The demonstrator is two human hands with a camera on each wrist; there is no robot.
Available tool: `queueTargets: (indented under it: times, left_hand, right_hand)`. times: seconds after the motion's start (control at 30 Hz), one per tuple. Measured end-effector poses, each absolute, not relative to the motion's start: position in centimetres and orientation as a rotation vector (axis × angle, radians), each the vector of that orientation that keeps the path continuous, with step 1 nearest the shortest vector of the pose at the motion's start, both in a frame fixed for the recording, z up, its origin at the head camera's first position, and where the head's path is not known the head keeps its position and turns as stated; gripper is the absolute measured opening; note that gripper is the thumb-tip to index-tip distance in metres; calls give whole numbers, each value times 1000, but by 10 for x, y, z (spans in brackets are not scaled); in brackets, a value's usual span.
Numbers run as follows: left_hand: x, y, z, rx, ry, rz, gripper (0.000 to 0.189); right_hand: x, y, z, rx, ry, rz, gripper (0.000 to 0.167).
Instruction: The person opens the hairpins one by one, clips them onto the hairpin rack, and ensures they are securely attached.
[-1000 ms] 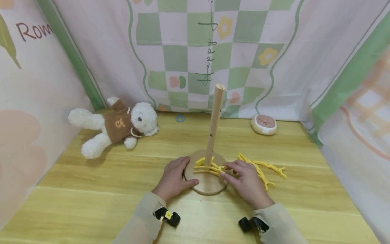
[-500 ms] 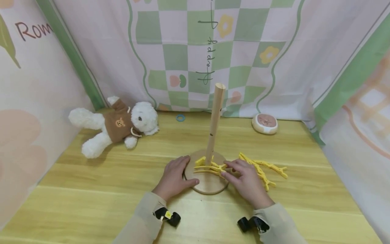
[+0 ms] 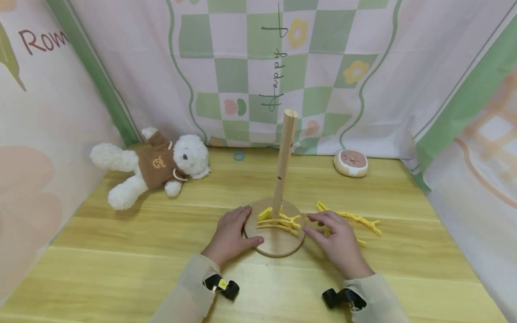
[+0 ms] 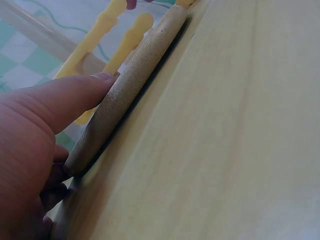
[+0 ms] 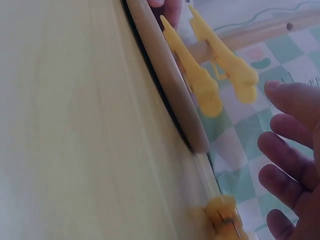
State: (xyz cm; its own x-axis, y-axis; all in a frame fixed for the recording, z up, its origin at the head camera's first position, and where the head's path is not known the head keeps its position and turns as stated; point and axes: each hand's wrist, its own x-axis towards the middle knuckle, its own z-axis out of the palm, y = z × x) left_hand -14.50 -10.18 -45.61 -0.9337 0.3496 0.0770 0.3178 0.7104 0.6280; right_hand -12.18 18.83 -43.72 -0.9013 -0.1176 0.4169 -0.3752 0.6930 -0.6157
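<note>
A wooden pole (image 3: 284, 157) stands upright on a round wooden base (image 3: 274, 246). Yellow branch-shaped plastic pieces (image 3: 278, 223) sit low around the pole, over the base. My left hand (image 3: 232, 235) grips the base's left rim, its thumb (image 4: 90, 90) over the edge and its fingers partly hidden. Just off the base's right side, my right hand (image 3: 337, 240) has its fingers spread and holds nothing. In the right wrist view, two yellow ends (image 5: 235, 75) point toward the right thumb, with a gap between. More yellow branches (image 3: 359, 218) lie beyond the right hand, partly covered by it.
A white plush dog (image 3: 157, 163) in a brown top lies at the back left. A small blue ring (image 3: 238, 155) is near the back edge. A white and pink clock-like object (image 3: 351, 163) sits at the back right. Printed curtains (image 3: 230, 40) enclose the wooden tabletop (image 3: 121, 269).
My right hand has let go of the yellow pieces by the pole and shifted right, now overlapping the loose branches. The left hand and the base have stayed put.
</note>
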Motion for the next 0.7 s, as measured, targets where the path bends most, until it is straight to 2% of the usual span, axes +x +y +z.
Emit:
queueTargets:
  times: [0.33,0.7]
  left_hand:
    - [-144,-102,-455,555,2860,1033,92]
    - [-144,-102,-456,556,2854,1034,92]
  right_hand:
    - [-118,219,-441,285,-2494,1076,22]
    - [-113,247,-445,176,-2465,979,25]
